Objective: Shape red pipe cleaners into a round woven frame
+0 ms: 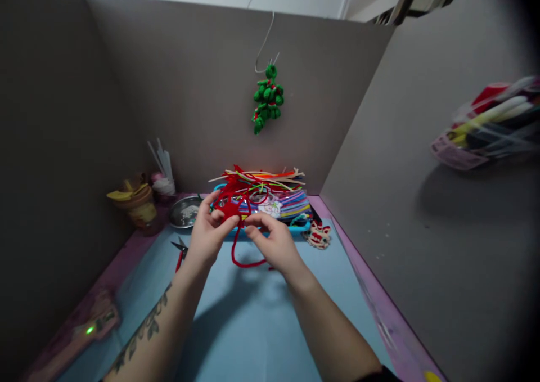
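Note:
My left hand point(207, 227) holds a red fuzzy pipe-cleaner piece point(230, 211), with a dense middle and thin loops standing out from it, above the front of the tray. Thumb and fingers of my right hand point(273, 240) are pinched at the right side of the same piece, on a red strand. Below the hands, a loose red pipe-cleaner tail point(248, 265) curves down and to the right. The exact spot under the right fingertips is partly hidden. Red-handled cutters point(180, 251) lie just left of my left forearm.
Behind the hands stands a blue-rimmed tray point(302, 229) heaped with coloured pipe cleaners point(295, 202). Left are a metal dish point(182, 213), a pot point(142, 213), white sticks point(165, 165) and a pink glue gun point(99, 323). A lion-face ornament point(318, 236) lies right; a green ornament point(269, 98) hangs behind.

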Demonstrator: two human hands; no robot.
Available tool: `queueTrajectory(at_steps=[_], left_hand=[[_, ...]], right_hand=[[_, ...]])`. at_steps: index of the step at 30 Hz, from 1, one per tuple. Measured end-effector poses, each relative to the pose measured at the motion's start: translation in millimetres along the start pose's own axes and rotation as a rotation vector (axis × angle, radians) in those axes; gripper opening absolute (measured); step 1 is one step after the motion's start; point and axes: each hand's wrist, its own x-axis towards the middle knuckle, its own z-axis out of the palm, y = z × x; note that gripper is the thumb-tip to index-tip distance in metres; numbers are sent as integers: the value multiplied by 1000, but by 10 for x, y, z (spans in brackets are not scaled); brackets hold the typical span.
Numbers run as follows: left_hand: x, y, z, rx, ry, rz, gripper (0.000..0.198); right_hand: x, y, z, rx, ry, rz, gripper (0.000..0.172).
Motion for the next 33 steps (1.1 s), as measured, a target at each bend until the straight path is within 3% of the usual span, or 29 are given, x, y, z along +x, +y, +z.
queueTrajectory(at_steps=[6, 11, 15, 19, 25, 33], left_hand=[[-7, -41, 2, 42, -32, 34, 63], [7, -91, -25, 9, -104, -20, 52], [11, -115, -18, -42, -104, -36, 53], [14, -133, 17, -88, -35, -34, 54], [24, -161, 41, -135, 15, -5, 63], [13, -181, 67, -113, 15, 16, 61]], right_hand=[[-38, 72, 288, 108, 202, 133, 21], [-28, 114, 337, 206, 275, 137, 18], [-29, 100, 319, 81, 318, 77, 11], [-56, 80, 314, -40, 330, -6, 15], [-88, 66, 343, -46, 345, -71, 20], [-68, 101, 352, 115, 325, -17, 18]])
